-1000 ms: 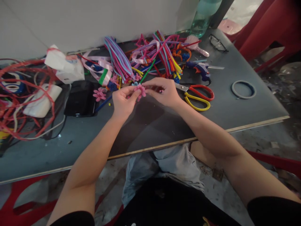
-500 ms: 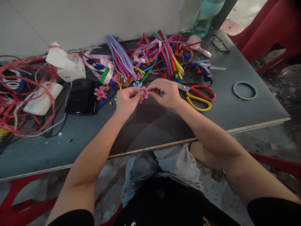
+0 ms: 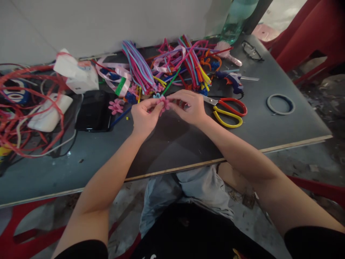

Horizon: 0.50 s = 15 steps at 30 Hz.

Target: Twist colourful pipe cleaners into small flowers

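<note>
Between my two hands, above the table, is a pink pipe-cleaner flower (image 3: 164,104). My left hand (image 3: 146,114) pinches it from the left with thumb and fingertips. From the right, my right hand (image 3: 189,106) is closed, thumb and forefinger on the flower's petals. Light-blue pipe-cleaner loops (image 3: 156,95) show just behind the fingers, partly hidden. A second pink flower (image 3: 116,107) lies on the table left of my left hand. Right of my right hand rest scissors (image 3: 228,113) with one red and one yellow handle.
Bundles of pipe cleaners (image 3: 140,68) and ribbon (image 3: 122,77) lie along the wall. A black box-like object (image 3: 93,110) and tangled red strands (image 3: 51,142) are on the left. A glue gun (image 3: 233,81), tape roll (image 3: 280,104) and bottle (image 3: 238,21) stand or lie on the right.
The pink flower has turned slightly between my fingers, and both hands have shifted a little to the right. The camera view has moved slightly.
</note>
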Each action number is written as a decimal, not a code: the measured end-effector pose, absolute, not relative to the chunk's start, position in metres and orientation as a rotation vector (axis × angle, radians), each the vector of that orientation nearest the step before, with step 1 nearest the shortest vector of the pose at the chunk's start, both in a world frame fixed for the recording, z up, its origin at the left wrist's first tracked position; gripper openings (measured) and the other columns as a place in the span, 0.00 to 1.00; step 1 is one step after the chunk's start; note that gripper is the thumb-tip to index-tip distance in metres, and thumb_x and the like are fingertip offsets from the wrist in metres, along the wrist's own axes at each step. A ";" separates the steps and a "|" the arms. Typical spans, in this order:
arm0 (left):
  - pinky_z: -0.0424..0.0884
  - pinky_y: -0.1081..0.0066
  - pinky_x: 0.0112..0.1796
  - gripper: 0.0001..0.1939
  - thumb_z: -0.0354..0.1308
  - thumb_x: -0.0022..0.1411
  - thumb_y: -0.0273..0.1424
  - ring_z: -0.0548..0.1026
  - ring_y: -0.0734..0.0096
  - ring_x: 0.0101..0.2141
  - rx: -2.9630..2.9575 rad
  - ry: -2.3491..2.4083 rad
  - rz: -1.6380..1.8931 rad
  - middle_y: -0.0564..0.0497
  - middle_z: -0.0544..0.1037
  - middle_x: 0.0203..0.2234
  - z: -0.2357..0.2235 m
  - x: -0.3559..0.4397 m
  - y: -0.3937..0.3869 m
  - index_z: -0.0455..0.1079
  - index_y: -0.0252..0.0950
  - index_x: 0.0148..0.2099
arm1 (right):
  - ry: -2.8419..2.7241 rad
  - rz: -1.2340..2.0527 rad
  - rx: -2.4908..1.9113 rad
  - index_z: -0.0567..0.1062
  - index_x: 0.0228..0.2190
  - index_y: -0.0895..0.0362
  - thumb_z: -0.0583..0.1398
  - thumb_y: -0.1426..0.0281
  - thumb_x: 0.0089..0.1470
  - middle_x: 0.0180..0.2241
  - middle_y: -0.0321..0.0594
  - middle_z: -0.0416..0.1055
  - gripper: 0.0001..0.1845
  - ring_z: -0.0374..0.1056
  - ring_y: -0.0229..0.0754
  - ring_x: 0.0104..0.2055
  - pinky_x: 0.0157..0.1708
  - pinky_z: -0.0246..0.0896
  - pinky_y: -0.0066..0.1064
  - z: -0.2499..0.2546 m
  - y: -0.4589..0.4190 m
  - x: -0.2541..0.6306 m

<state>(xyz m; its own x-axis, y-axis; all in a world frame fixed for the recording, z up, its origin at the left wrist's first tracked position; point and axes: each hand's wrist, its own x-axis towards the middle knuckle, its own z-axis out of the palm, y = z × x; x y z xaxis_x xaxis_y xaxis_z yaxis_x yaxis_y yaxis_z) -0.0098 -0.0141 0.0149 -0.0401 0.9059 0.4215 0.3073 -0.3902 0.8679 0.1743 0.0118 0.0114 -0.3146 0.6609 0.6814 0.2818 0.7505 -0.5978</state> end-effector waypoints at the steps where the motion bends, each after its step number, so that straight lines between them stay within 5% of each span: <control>1: 0.76 0.71 0.33 0.18 0.64 0.64 0.48 0.79 0.72 0.29 1.788 1.328 1.466 0.50 0.82 0.28 0.015 -0.011 -0.016 0.80 0.37 0.38 | -1.897 0.482 -0.747 0.82 0.37 0.54 0.61 0.56 0.64 0.34 0.41 0.79 0.16 0.73 0.39 0.35 0.38 0.71 0.33 0.012 0.012 0.174; 7: 0.75 0.65 0.44 0.13 0.58 0.70 0.41 0.79 0.66 0.37 2.180 1.426 1.441 0.48 0.80 0.32 0.013 -0.018 -0.018 0.81 0.40 0.43 | -1.832 0.584 -0.856 0.80 0.33 0.57 0.60 0.57 0.63 0.28 0.38 0.76 0.17 0.67 0.34 0.28 0.32 0.65 0.28 0.017 0.004 0.170; 15: 0.74 0.70 0.39 0.14 0.58 0.70 0.42 0.78 0.70 0.33 2.147 1.485 1.488 0.50 0.79 0.30 0.011 -0.015 -0.016 0.80 0.39 0.41 | -1.844 0.546 -0.828 0.75 0.31 0.58 0.59 0.57 0.63 0.28 0.37 0.72 0.17 0.64 0.33 0.27 0.31 0.63 0.28 0.017 0.003 0.163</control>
